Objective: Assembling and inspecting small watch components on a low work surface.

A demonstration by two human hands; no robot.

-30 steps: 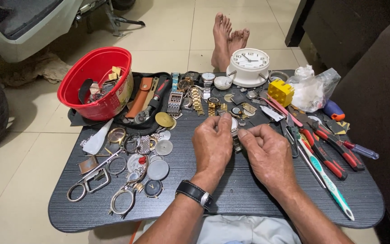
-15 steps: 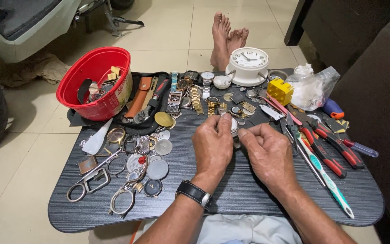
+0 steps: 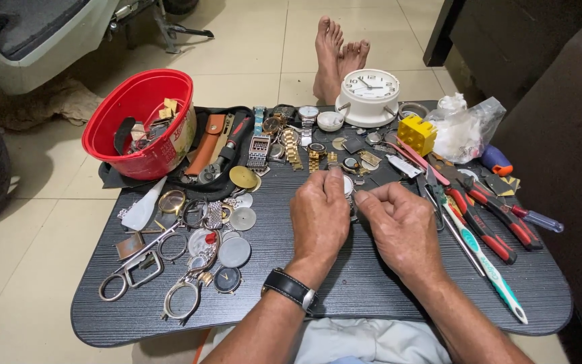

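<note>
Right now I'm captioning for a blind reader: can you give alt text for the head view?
Both hands, left hand and right hand, pinch a small watch part over a dark tray table covered with watches, pliers, a red bowl and a white clock.

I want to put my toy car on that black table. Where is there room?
The near edge of the black table is bare, below the left hand and right hand, between the round watch parts and the toothbrush. A smaller gap sits just left of the left hand. Crowded: the far side by the red bowl and white clock.
</note>
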